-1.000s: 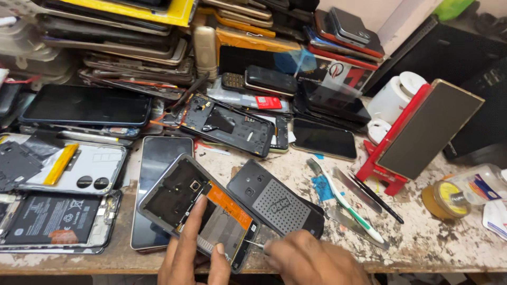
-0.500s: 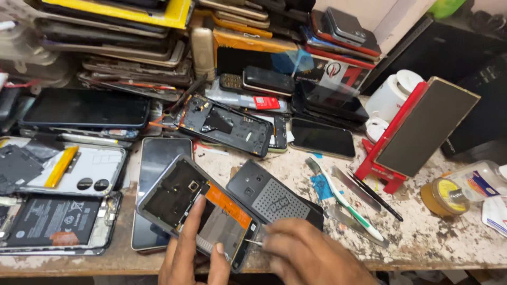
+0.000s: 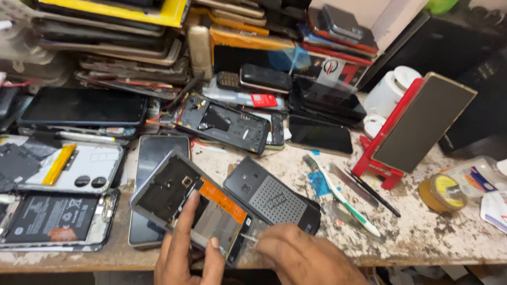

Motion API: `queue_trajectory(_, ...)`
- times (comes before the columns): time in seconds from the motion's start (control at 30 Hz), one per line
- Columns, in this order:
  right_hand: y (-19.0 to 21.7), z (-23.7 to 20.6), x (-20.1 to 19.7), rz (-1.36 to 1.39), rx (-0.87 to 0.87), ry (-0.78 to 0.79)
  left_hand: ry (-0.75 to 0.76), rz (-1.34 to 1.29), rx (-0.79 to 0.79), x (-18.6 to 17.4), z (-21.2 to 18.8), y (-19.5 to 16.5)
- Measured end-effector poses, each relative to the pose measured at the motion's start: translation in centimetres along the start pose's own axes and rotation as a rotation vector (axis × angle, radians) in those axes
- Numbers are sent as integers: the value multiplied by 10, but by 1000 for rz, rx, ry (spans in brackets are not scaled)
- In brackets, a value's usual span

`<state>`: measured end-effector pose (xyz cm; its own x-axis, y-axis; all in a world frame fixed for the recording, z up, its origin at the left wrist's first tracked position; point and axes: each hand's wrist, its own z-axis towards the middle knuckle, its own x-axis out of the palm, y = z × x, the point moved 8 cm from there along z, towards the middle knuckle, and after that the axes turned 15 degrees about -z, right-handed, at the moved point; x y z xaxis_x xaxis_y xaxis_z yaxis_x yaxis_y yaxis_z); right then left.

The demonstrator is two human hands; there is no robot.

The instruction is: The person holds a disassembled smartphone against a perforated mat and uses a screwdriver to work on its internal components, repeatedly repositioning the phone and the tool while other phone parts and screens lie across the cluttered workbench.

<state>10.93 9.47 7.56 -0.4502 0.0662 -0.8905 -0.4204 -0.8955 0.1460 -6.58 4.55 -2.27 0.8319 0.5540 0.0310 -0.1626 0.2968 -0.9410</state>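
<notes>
An opened phone (image 3: 182, 198) with its back removed, showing dark circuitry and an orange strip, lies tilted at the bench's front edge. My left hand (image 3: 190, 248) rests on it, fingers spread over its lower half, holding it down. My right hand (image 3: 309, 258) grips a thin metal tool (image 3: 248, 237) whose tip touches the phone's lower right corner. A dark textured back cover (image 3: 274, 200) lies just right of the phone.
Stacks of phones and screens (image 3: 121, 47) crowd the back. An opened phone frame (image 3: 222, 124), a black phone (image 3: 319, 134), a toothbrush (image 3: 346, 203), tweezers (image 3: 369, 190), a red stand with a panel (image 3: 417, 126), a flux tin (image 3: 442, 192) and battery-exposed phones (image 3: 53, 216) surround the spot.
My right hand has shifted slightly left and lower with the tool, its tip now at the phone's corner. My left hand stays on the phone.
</notes>
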Motion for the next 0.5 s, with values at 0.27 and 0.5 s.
queue_trajectory(0.27,-28,-30,1,253,473,-398,-14,-158,-265,-2,8,23)
queue_trajectory(0.5,-78,-62,0,292,700,-506,-21,-248,-338,0,10,24)
